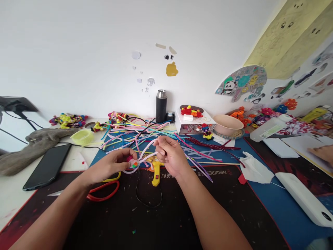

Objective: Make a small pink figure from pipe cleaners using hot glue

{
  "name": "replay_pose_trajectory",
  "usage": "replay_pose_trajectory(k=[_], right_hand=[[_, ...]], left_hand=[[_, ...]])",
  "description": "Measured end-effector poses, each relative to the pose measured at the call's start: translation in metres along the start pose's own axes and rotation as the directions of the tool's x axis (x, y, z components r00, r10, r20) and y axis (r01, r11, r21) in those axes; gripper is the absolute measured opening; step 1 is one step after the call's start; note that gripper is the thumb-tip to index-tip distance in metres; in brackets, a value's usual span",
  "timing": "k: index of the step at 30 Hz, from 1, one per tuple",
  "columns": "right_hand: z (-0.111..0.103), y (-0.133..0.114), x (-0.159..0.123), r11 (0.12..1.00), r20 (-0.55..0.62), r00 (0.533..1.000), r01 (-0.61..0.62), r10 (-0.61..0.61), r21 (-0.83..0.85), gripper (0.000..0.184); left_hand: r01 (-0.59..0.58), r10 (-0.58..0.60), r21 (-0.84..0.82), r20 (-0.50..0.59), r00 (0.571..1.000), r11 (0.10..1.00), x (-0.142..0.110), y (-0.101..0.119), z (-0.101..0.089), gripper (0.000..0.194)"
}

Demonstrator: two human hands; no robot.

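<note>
My left hand [116,163] pinches a small pipe-cleaner piece [133,164] in pale pink with orange and green bits. From it, pale pipe-cleaner strands [147,149] run across to my right hand [170,154], whose curled fingers grip their far end. Just behind and below lies a yellow hot glue gun [156,175], partly hidden by my hands; a black cord [149,205] loops on the mat near it. Close to my left forearm rest scissors [105,198] with red handles, their blade partly covered by the arm.
Loose pipe cleaners [140,130] spread behind my hands. A black thermos [161,106], white box [192,123] and pink bowl [227,125] stand near the wall. At left lies a phone [48,166]; at right, a white device [303,198] and another person's hand [322,154].
</note>
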State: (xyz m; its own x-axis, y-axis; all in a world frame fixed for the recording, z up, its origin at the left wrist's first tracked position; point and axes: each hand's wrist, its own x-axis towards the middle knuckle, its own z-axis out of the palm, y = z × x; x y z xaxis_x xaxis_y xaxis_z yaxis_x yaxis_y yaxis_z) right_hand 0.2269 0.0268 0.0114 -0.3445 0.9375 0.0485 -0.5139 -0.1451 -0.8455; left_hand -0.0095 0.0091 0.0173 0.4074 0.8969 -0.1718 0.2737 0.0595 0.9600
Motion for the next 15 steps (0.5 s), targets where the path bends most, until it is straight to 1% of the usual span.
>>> replay_pose_trajectory(k=[6, 10, 13, 15], right_hand=[[-0.0017, 0.0008, 0.0015, 1.000, -0.032, 0.999, -0.013, 0.014, 0.026, 0.046], [-0.0013, 0.0004, 0.0026, 0.997, -0.059, 0.998, -0.033, 0.037, 0.064, 0.045], [-0.0013, -0.0022, 0.0030, 0.995, -0.102, 0.994, -0.033, 0.042, 0.092, 0.045], [-0.0020, -0.0042, 0.0031, 0.994, -0.127, 0.991, -0.025, 0.039, 0.108, 0.043]], left_hand=[[-0.058, 0.061, 0.064, -0.044, 0.997, 0.996, -0.0002, -0.0060, -0.0009, 0.020], [-0.050, 0.054, 0.088, -0.043, 0.998, 0.995, 0.0005, -0.0068, 0.0011, 0.024], [-0.051, 0.056, 0.114, -0.040, 0.998, 0.992, 0.0008, -0.0071, 0.0030, 0.027], [-0.047, 0.051, 0.099, -0.039, 0.998, 0.994, 0.0007, -0.0075, 0.0043, 0.030]])
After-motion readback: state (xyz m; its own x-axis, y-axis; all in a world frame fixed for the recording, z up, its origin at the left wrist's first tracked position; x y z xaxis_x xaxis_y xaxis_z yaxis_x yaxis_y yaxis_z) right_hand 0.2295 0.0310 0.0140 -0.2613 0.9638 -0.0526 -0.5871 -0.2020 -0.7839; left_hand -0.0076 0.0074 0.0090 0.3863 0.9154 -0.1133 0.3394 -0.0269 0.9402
